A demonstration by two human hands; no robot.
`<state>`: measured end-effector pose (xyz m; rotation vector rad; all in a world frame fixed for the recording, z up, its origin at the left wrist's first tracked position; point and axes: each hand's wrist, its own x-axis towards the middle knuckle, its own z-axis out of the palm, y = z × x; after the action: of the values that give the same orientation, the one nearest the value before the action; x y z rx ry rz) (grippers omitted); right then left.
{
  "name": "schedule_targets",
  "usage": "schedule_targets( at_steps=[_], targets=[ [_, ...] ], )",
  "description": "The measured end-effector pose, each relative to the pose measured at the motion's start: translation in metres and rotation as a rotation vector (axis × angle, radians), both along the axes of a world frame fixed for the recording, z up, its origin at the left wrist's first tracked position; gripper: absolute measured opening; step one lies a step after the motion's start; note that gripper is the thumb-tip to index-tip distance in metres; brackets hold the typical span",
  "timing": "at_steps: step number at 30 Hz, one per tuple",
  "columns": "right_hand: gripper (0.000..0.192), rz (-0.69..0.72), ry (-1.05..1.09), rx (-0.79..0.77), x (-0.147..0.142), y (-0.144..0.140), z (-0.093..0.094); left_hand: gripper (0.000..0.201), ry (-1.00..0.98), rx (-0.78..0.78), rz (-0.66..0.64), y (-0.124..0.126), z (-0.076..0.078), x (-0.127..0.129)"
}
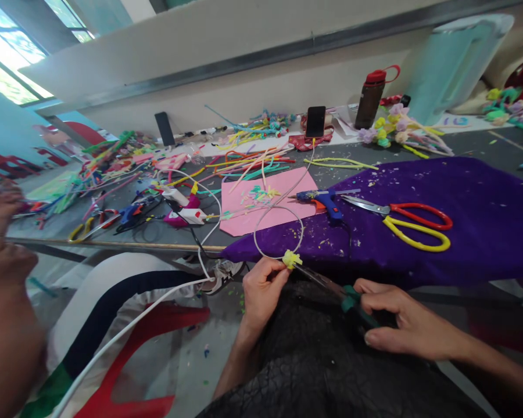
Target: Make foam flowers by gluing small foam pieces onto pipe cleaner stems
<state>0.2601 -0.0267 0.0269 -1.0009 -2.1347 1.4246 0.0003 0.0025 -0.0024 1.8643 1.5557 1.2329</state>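
Observation:
My left hand [261, 293] pinches a small yellow pipe-cleaner flower [290, 259] between thumb and fingertips, just off the table's front edge. In my right hand [403, 319] is a pair of scissors [352, 299] with dark green handles, fingers wrapped through the grips. Its blades point left and their tips reach the flower; whether they are parted there I cannot make out. Both hands are over a dark, creased apron [322, 371]. Beyond them, a blue hot glue gun [326, 203] and scissors with red and yellow handles [412, 223] lie on a purple cloth [479, 232].
A pink sheet [239, 212] carries small trimmings. Pipe cleaners [253, 165], a propped phone [315, 122], a bottle [370, 98], a teal jug [455, 69] and a flower bunch [387, 130] stand or lie farther back. A white cable [157, 307] hangs left, near another person's arm [9, 325].

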Motion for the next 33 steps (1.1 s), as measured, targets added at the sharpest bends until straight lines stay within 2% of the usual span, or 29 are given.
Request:
schedule_targets(
  at_steps=[10,23,26,33],
  targets=[
    [0.025,0.001,0.009,-0.083,-0.0002,0.0006,-0.001,0.007,0.011,-0.006,-0.012,0.0013,-0.0014,-0.0012],
    [0.031,0.003,0.185,-0.448,0.0047,0.0092,-0.0055,0.008,0.014,-0.014,-0.006,0.0,-0.0017,-0.0009],
    [0.03,0.002,0.187,-0.408,0.003,0.0095,-0.0054,0.01,0.015,-0.014,0.001,0.0,-0.0015,-0.0002],
    [0.032,-0.024,0.103,-0.121,-0.0014,0.0047,0.0014,0.009,-0.021,-0.043,0.019,0.0001,0.0017,-0.0029]
  ],
)
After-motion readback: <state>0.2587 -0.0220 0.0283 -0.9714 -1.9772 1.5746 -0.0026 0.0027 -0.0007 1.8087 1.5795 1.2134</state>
